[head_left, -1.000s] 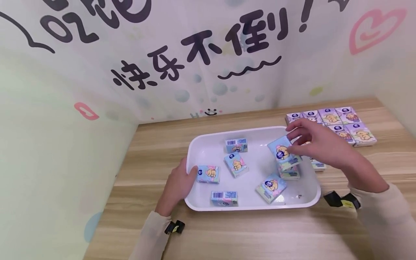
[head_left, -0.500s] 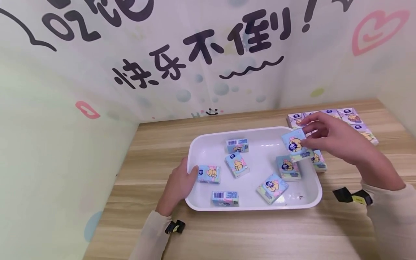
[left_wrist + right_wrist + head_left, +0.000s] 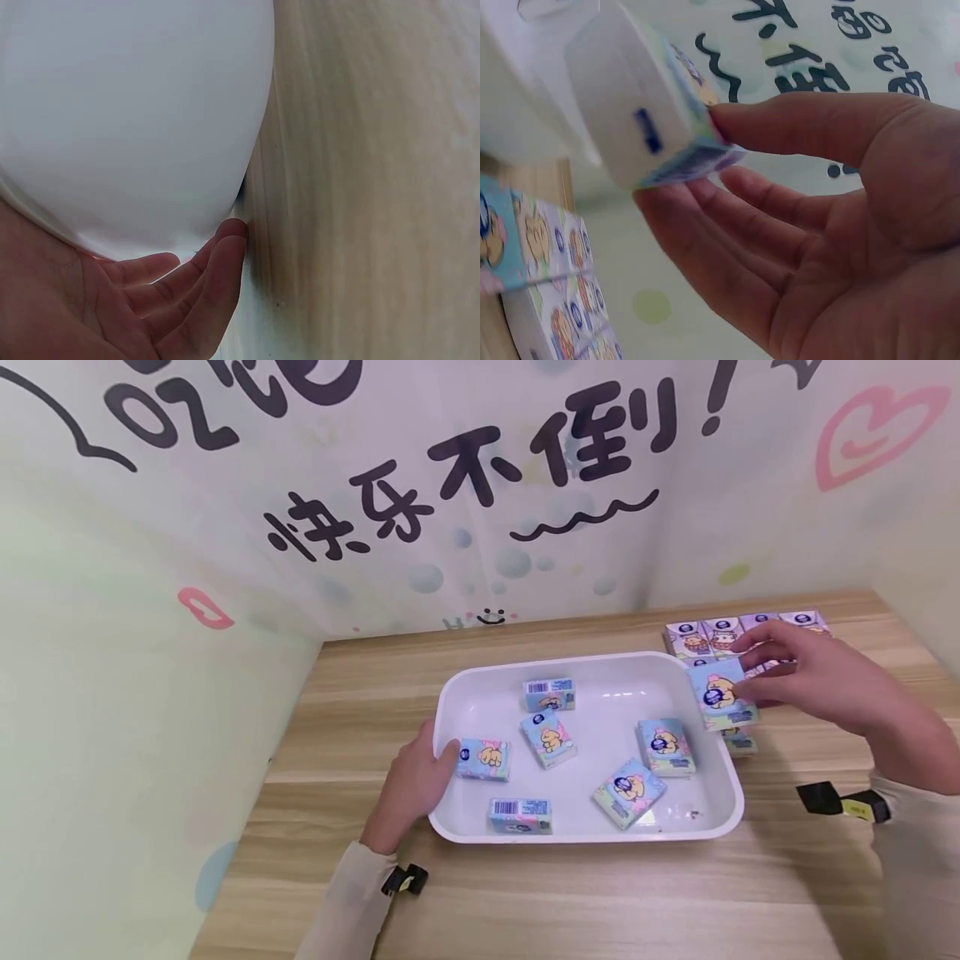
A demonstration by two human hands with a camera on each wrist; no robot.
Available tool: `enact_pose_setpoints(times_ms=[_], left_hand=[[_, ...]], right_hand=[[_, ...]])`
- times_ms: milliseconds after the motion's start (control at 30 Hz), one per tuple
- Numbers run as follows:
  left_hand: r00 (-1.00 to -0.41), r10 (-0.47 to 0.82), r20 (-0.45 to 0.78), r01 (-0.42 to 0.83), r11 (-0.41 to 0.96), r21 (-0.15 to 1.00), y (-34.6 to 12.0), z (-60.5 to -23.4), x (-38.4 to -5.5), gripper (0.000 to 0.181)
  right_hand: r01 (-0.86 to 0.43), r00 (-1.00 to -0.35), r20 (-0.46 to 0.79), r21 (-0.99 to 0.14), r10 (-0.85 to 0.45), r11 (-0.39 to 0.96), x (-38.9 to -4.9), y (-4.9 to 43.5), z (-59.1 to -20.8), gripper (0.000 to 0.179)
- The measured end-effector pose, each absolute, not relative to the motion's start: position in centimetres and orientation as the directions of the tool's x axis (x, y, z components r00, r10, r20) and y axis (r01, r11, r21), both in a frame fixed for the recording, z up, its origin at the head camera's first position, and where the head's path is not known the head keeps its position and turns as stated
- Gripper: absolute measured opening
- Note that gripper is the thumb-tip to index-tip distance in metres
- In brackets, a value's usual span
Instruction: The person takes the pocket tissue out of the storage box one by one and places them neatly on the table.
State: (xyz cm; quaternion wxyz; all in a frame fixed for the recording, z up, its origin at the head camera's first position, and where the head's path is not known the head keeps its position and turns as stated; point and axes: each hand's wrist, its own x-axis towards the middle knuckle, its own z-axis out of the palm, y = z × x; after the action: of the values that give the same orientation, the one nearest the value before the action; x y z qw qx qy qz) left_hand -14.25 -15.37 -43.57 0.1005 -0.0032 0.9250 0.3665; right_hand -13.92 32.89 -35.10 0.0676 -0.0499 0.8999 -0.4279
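Note:
My right hand point(image 3: 817, 681) pinches a light-blue pocket tissue pack point(image 3: 722, 695) with a cartoon dog on it, thumb on one side and fingers on the other. The pack hangs over the right rim of a white plastic tray point(image 3: 600, 662). In the right wrist view, the pack's pale side point(image 3: 622, 97) with a small blue mark faces the camera. At the tray's left end, my left hand point(image 3: 416, 777) grips the wall, thumb over the rim and fingers outside. The left wrist view shows those fingers point(image 3: 184, 300) curled under the tray wall. Several blue packs point(image 3: 549, 739) lie scattered inside.
Right of the tray, purple tissue packs point(image 3: 690, 639) stand in neat rows at the back of the wooden table point(image 3: 600, 902), partly hidden by my right hand. A blue pack point(image 3: 741, 742) lies in front of them. A printed cloth point(image 3: 480, 552) hangs behind the table.
My right hand has carried the pinched blue pack rightward, from over the tray's inside to its right rim. The pack beneath it in the tray has come into full view. My left hand stays put.

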Motion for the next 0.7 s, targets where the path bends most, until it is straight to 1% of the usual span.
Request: enact_pose_setpoints(times_ms=[133,467,700], left_hand=[[-0.979,0.063,-0.196,-0.089,0.733,0.675,-15.4,-43.5,-14.3,0.060],[-0.978,0.065,-0.197,-0.087,0.735,0.672,-15.6,-43.5,-14.4,0.060],[-0.976,0.064,-0.207,-0.093,0.741,0.665,-15.6,-43.7,-14.4,0.060]], right_hand=[[0.006,-0.982,-0.138,-0.711,-0.131,0.703,-13.8,34.2,-34.8,0.049],[0.053,-0.979,-0.182,-0.673,-0.096,0.738,-13.9,37.1,-35.6,0.049],[0.057,-0.969,-0.217,-0.655,-0.115,0.753,-14.1,37.5,-36.0,0.047]])
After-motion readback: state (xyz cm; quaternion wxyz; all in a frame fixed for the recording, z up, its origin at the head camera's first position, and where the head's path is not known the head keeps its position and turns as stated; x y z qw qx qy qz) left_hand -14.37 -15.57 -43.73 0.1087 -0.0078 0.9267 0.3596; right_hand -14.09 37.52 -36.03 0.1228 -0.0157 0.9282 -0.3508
